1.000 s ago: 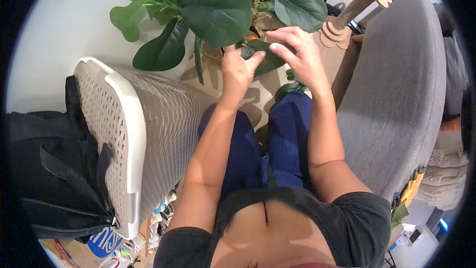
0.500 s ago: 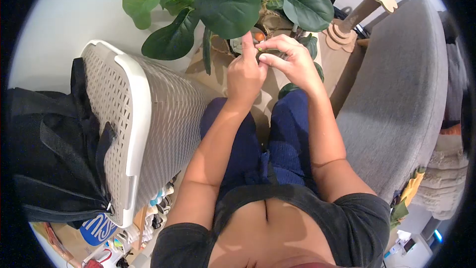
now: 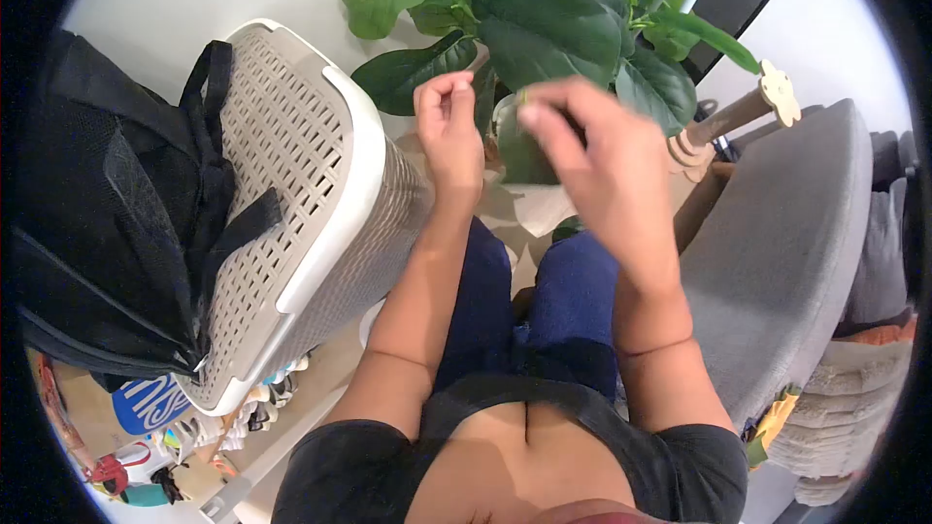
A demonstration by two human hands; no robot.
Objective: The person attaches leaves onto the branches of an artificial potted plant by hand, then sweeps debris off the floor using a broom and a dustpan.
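My right hand (image 3: 612, 160) is raised in front of a large leafy plant (image 3: 549, 29), its thumb and index finger pinched together and blurred by motion. A small yellow-green stem end shows at those fingertips, and a broad green leaf (image 3: 524, 150) hangs below them. My left hand (image 3: 449, 131) is up to the left, apart from the right one. Its fingers are curled and the thumb meets the index finger; anything between them is too small or hidden to make out. The plant's leaves spread just beyond both hands.
A beige woven hamper (image 3: 291, 146) stands on the left, with a black bag (image 3: 116, 213) draped over it. To the right is a grey upholstered seat (image 3: 777, 243). A cat scratching post (image 3: 728, 121) with a flower-shaped top stands behind it.
My hands, together before, have moved apart, the right one coming up and closer to the camera with the leaf. My left index finger has curled in. The view has shifted.
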